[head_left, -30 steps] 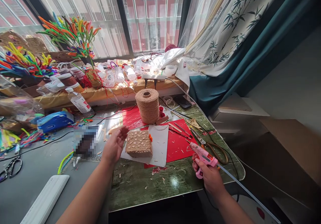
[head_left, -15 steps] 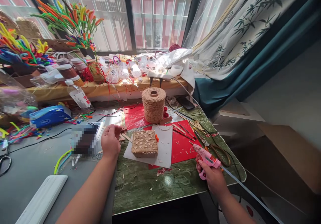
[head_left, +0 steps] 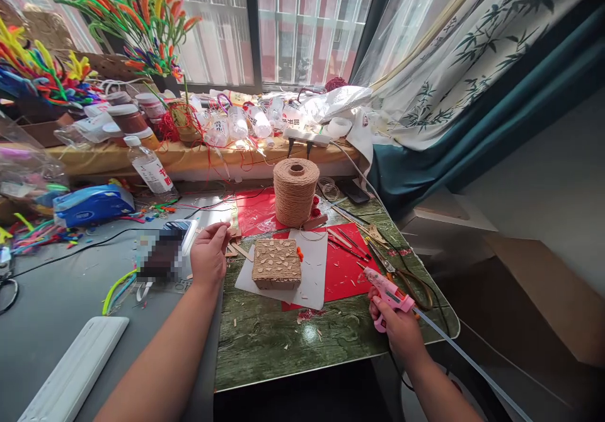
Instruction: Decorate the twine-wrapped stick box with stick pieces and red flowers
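My right hand (head_left: 399, 324) grips a pink glue gun (head_left: 385, 290) over the right side of the green table (head_left: 283, 346), nozzle pointing left, a clear glue stick trailing behind it. My left hand (head_left: 208, 258) rests with fingers curled just left of a small twine-wrapped box (head_left: 276, 262); fingertips pinch near thin wooden sticks (head_left: 236, 250), but whether one is held I cannot tell. The box sits on white paper (head_left: 312, 271) over a red sheet (head_left: 347, 271). Behind stands a spool of jute twine (head_left: 295, 190).
Scissors (head_left: 406, 280) lie beside the glue gun. A blurred phone (head_left: 163, 255), a blue pack (head_left: 92, 205), a bottle (head_left: 149, 170) and pipe cleaners (head_left: 33, 236) crowd the left. A white bar (head_left: 70, 371) lies near left. A cluttered windowsill with a power strip (head_left: 307, 137) runs behind.
My left hand went from open, palm facing the box, to curled and lowered by the sticks left of it. The glue gun hand stayed about where it was. The view shifted slightly.
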Action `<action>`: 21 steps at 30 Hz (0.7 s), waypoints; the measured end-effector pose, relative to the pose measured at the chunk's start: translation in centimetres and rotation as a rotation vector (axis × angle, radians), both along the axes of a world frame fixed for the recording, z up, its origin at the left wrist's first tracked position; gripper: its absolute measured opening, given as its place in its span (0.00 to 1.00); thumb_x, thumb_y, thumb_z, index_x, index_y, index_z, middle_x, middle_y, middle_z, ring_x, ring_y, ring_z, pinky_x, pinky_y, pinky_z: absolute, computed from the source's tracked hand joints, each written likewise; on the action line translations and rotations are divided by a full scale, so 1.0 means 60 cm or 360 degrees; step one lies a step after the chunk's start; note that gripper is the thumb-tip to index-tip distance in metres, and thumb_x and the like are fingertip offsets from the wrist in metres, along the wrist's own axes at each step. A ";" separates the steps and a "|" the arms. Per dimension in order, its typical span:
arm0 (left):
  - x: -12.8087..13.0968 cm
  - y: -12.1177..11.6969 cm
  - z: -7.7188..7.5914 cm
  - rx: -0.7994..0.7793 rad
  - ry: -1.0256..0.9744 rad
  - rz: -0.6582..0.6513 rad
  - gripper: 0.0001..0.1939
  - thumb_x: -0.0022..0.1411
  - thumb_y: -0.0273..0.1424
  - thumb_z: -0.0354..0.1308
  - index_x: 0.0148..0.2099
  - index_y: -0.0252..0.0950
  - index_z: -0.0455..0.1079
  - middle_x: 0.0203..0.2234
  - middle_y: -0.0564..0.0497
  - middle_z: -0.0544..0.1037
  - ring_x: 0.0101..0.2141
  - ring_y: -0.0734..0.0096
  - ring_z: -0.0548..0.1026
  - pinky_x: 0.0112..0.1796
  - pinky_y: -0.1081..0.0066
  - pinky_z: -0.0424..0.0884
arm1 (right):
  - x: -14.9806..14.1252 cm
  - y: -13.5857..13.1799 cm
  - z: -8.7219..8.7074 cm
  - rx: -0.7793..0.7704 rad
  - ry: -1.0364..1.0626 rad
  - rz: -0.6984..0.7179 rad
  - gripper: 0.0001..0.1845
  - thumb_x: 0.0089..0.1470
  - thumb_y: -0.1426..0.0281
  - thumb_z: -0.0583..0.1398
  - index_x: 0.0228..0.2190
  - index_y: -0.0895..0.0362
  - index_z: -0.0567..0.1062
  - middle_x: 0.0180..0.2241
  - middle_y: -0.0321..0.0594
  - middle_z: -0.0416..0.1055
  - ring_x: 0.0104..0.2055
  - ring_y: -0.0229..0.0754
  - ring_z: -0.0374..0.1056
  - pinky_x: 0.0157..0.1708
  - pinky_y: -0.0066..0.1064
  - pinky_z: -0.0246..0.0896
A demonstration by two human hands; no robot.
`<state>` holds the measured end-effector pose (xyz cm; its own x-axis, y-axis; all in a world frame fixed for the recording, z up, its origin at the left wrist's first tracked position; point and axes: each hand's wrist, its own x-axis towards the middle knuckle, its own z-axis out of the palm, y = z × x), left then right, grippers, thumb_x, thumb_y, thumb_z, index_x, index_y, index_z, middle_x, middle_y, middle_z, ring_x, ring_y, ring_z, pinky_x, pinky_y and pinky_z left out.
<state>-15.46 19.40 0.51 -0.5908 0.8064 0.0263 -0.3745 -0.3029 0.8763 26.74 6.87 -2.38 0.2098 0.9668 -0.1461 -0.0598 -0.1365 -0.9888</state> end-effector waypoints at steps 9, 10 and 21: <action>0.015 -0.013 -0.002 0.0028 0.0314 -0.0215 0.13 0.59 0.40 0.70 0.42 0.36 0.79 0.35 0.48 0.82 0.33 0.73 0.78 0.39 0.71 0.75 | 0.007 -0.003 -0.005 -0.0029 0.0013 0.0063 0.20 0.57 0.53 0.67 0.38 0.57 0.75 0.26 0.37 0.67 0.26 0.38 0.60 0.21 0.29 0.54; 0.017 -0.018 0.000 0.0042 0.0416 -0.0307 0.13 0.61 0.40 0.69 0.42 0.36 0.79 0.37 0.47 0.82 0.35 0.70 0.78 0.41 0.69 0.75 | 0.008 -0.003 -0.006 -0.0028 0.0016 0.0058 0.19 0.57 0.53 0.67 0.38 0.57 0.75 0.26 0.37 0.68 0.26 0.38 0.60 0.21 0.29 0.54; 0.024 -0.068 0.046 0.0481 0.2092 -0.0715 0.31 0.58 0.55 0.64 0.59 0.48 0.77 0.59 0.43 0.76 0.60 0.43 0.71 0.64 0.46 0.61 | 0.006 -0.001 -0.004 -0.0038 -0.0008 0.0033 0.20 0.54 0.53 0.69 0.38 0.57 0.77 0.27 0.37 0.69 0.26 0.39 0.63 0.23 0.29 0.57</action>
<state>-14.04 15.33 3.28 0.2988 0.7805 0.5491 0.5358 -0.6133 0.5803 27.13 6.80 -2.63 0.1907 0.9671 -0.1682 -0.0516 -0.1612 -0.9856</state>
